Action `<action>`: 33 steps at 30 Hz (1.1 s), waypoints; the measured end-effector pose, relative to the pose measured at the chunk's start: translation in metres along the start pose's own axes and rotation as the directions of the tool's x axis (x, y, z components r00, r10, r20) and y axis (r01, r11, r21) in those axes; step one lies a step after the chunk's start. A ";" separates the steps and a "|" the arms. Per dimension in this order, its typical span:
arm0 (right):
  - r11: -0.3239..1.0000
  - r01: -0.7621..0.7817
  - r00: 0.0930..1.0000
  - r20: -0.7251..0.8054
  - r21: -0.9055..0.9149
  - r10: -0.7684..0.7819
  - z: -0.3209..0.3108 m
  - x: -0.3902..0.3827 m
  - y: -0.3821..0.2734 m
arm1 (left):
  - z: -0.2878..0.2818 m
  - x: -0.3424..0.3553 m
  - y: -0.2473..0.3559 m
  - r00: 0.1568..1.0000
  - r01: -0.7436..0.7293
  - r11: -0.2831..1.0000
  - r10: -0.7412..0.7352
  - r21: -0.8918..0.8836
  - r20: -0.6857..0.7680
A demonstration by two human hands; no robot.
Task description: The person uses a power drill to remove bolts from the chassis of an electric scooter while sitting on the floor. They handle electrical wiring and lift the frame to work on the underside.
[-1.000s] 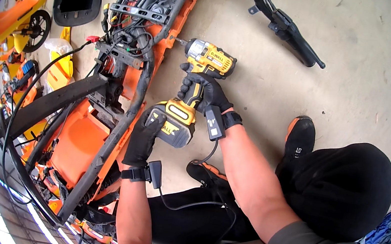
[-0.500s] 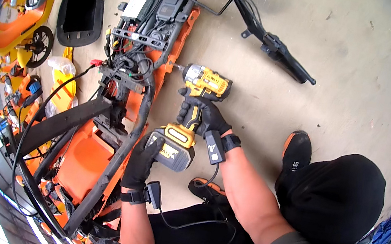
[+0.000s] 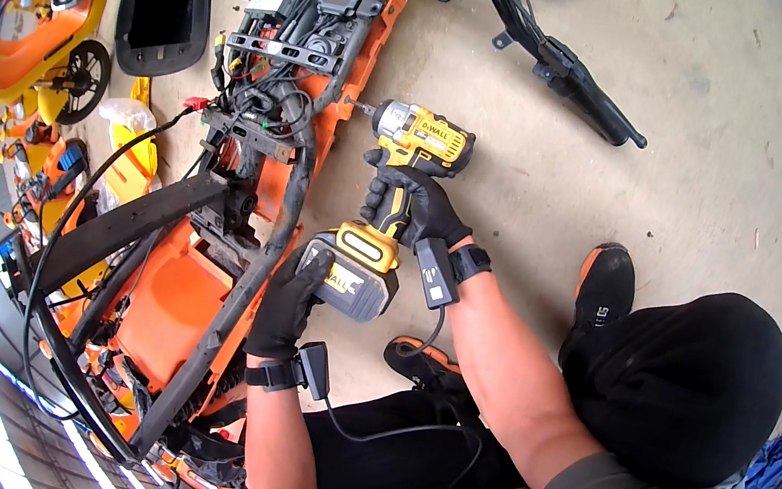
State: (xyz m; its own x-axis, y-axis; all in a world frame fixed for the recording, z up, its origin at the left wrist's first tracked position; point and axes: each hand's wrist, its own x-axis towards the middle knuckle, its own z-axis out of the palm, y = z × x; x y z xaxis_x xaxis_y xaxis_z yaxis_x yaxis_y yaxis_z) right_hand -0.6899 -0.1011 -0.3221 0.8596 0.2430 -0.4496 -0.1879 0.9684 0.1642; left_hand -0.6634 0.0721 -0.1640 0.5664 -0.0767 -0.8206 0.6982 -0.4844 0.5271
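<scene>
As the black-gloved right hand [image 3: 427, 207] wraps a yellow-black power-driver [image 3: 424, 134], left hand [image 3: 283, 309] clasping its black battery [image 3: 351, 285], tilting could skid its metal bit [image 3: 363, 108].

The drill [image 3: 435, 137] looks smooth plastic behind a shinier metal nose [image 3: 390, 120], its battery [image 3: 351, 286] matt plastic. The gloves [image 3: 281, 314] and trousers [image 3: 370, 454] look like matt cloth. The frame [image 3: 126, 227] is dull, scuffed metal; the orange panel [image 3: 179, 299], smooth, faintly glossy plastic; the floor [image 3: 712, 191], matt concrete.
</scene>
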 end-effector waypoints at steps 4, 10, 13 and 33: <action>1.000 -0.001 0.998 0.061 -0.009 0.001 -0.003 0.002 -0.003 | -0.003 0.013 -0.019 0.999 0.024 0.988 -0.017 -0.153 0.045; 0.980 0.078 0.996 0.062 -0.182 -0.068 -0.004 0.005 -0.007 | -0.012 0.043 -0.067 0.977 -0.027 0.938 0.098 -0.346 0.189; 0.968 0.088 0.996 0.050 -0.234 -0.078 -0.008 0.005 -0.008 | -0.003 0.047 -0.075 0.976 -0.017 0.924 0.098 -0.383 0.193; 0.992 0.019 0.999 0.042 -0.125 -0.013 -0.014 0.001 -0.010 | -0.006 0.041 -0.061 0.975 -0.002 0.953 0.070 -0.303 0.212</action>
State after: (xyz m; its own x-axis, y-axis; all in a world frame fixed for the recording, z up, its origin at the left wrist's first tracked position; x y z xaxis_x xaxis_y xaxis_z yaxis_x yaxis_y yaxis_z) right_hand -0.6939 -0.1097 -0.3368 0.8813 0.2273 -0.4143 -0.2297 0.9722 0.0449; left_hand -0.6802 0.1041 -0.2286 0.5081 -0.2929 -0.8100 0.7969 -0.1971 0.5711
